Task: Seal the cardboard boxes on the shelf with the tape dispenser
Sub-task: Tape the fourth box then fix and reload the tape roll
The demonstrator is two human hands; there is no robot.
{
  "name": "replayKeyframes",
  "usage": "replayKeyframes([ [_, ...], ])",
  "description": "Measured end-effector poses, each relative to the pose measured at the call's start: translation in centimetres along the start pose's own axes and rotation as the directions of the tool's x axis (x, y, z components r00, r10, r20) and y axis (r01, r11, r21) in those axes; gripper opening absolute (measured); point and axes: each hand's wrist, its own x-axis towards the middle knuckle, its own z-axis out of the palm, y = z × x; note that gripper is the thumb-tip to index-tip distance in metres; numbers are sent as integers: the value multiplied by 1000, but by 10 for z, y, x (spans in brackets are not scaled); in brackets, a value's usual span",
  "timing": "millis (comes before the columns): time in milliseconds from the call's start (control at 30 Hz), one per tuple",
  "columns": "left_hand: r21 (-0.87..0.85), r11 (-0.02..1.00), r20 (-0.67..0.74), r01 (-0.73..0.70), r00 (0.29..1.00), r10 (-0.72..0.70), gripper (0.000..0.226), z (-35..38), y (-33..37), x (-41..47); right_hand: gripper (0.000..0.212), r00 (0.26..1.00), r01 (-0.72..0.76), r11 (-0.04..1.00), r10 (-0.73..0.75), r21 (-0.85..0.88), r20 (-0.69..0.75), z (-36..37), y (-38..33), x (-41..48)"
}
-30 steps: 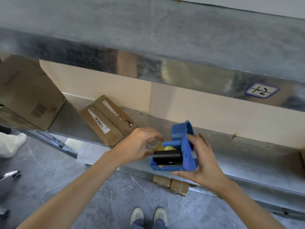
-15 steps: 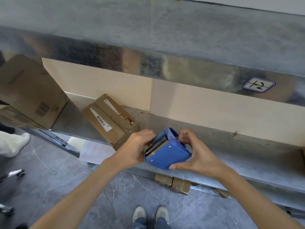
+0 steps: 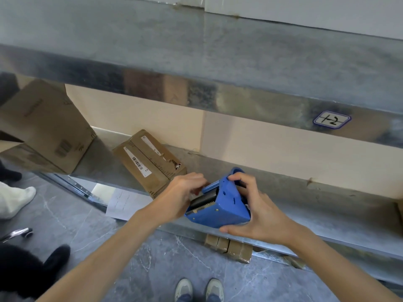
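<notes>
Left hand (image 3: 183,192) fingertips hidden behind tape dispenser (image 3: 226,207); grip cannot be told. Large box (image 3: 43,127) cut off at left edge. Label (image 3: 136,161) print on small box (image 3: 157,168) unreadable.

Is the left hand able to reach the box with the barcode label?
Probably yes: the left hand is beside the box, nothing between them, though busy at the tape dispenser.

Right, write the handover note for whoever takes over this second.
Right hand grips the blue tape dispenser over the shelf.
Left hand curls at its roller end; what it pinches is hidden.
Small box lies on the shelf left of the hands; large box further left.
Done: dispenser in hand. Left: tape both boxes; the dispenser touches neither.
</notes>
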Motion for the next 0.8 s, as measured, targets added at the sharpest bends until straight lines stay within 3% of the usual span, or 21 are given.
replayKeyframes([
  [100, 10, 1000, 60, 1, 998, -2, 41, -3, 4, 3, 95, 997, 54, 987, -63, -152, -55, 2, -5, -4],
  [167, 19, 999, 84, -31, 996, 29, 49, -6, 8, 5, 92, 997, 8, 999, -11, -32, -80, -2, -8, -7],
  [233, 49, 993, 102, -105, 990, 100, 53, -10, 12, 7, 92, 997, -63, 979, 71, 192, -38, -10, -7, -14],
  [300, 78, 983, 146, -165, 977, 153, 36, -13, 21, 8, 94, 992, -122, 918, 119, 378, 30, -20, -6, -22],
  [367, 96, 982, 162, -161, 976, 144, 18, -14, 21, 7, 94, 994, -111, 917, 111, 382, 22, -28, -7, -24],
  [467, 119, 990, 154, -80, 986, 61, 16, -11, 6, 1, 88, 985, 17, 996, -31, -84, -168, -30, -1, -25],
  [567, 38, 976, -10, 216, 976, -216, 42, -11, -6, 0, 82, 956, 87, 934, -176, -347, -234, -27, 10, -24],
  [667, -147, 846, -68, 513, 848, -526, 23, -10, -7, 9, 74, 940, 185, 791, -315, -583, -130, -19, 20, -18],
  [800, -486, 568, 142, 665, 701, -699, 28, -12, 11, 19, 68, 918, 283, 663, -397, -693, -5, -12, 24, -11],
])
